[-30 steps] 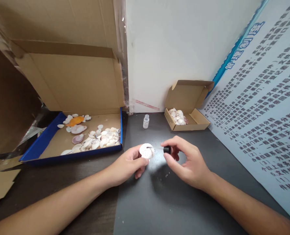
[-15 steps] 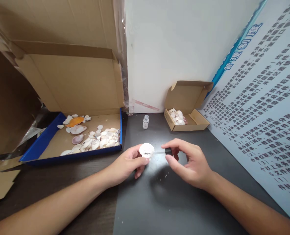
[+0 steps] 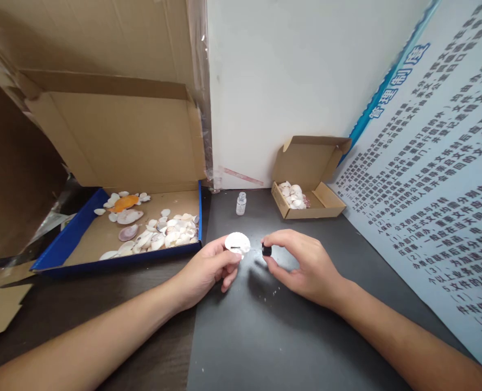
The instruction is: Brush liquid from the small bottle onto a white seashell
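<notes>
In my left hand (image 3: 212, 266) is a round white seashell (image 3: 238, 240), pinched between thumb and fingers with its broad face turned up. A short dark streak shows on the shell; I cannot tell whether it is the brush tip or a mark. My right hand (image 3: 306, 266) is closed on a black brush cap (image 3: 267, 250), thumb below and fingers above. The cap's stem points left towards the shell and is hardly visible. Behind the shell a small clear glass bottle (image 3: 241, 205) with a pale label stands upright, uncapped.
On the left a blue-edged cardboard box (image 3: 114, 263) lies open with many shells (image 3: 179, 231) and an orange shell (image 3: 125, 203). A smaller open box (image 3: 318, 213) at the back right holds white shells (image 3: 293, 195). White crumbs dot the dark table (image 3: 241, 336). A printed board (image 3: 440, 179) slants along the right.
The black cap has moved left and turned, closer to the shell, with my right hand. The shell has shifted slightly left and up in my left hand. The bottle stays put.
</notes>
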Demonstrator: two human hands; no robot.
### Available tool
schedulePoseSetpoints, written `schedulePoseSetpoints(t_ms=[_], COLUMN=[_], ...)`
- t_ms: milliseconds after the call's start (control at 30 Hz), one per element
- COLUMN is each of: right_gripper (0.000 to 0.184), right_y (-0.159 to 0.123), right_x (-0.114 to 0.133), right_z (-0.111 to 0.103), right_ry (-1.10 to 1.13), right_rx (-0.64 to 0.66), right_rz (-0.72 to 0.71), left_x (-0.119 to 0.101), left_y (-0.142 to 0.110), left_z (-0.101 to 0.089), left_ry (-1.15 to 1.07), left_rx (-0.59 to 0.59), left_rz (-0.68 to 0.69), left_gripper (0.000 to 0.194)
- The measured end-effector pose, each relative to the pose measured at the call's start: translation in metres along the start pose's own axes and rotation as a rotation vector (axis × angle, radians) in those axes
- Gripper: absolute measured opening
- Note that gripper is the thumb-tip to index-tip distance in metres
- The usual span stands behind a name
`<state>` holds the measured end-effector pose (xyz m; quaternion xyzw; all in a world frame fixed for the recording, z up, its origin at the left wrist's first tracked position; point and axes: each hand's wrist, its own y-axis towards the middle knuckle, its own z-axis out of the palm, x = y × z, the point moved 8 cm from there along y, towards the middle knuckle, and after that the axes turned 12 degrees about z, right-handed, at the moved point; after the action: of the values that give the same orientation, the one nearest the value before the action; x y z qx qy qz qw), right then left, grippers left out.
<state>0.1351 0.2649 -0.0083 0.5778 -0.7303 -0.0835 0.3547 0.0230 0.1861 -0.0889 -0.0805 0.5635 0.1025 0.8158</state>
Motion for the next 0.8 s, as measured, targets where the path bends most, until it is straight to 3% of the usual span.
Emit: schedulePoseSetpoints(t_ms=[133,300,467,633,800], right_gripper=[0.016,0.017,0.017,0.017,0.018], right_y=[0.0022,0.0019,0.0019,0.0008,0.0014], right_x=[-0.0052,0.0029,-0.0048,0.0014,0.0003], right_z=[-0.0064,-0.0055,-0.0106,-0.0025,-0.0092], right_ry=[-0.101,-0.033,-0.089,-0.041,-0.019], right_rx=[-0.080,-0.020,-0.082,0.026,-0.037], right_rz=[0.047,-0.034,0.054,0.025,0.081], left_x=[0.0021,0.0014,-0.0005,-0.0027,-0.0047], left_y=[0.0006,0.0006,0.0006,0.0003,0.0011], left_z=[-0.0007,-0.0005,0.0011,0.0015,0.0000], left_ry=[0.009,0.029,-0.003,-0.045,-0.066], left_rx=[0.013,0.014,0.007,-0.019,-0.049], left_rz=[-0.010,-0.004,-0.005,-0.004,0.013], left_gripper=[0.022,0.021,0.020,0.017,0.017])
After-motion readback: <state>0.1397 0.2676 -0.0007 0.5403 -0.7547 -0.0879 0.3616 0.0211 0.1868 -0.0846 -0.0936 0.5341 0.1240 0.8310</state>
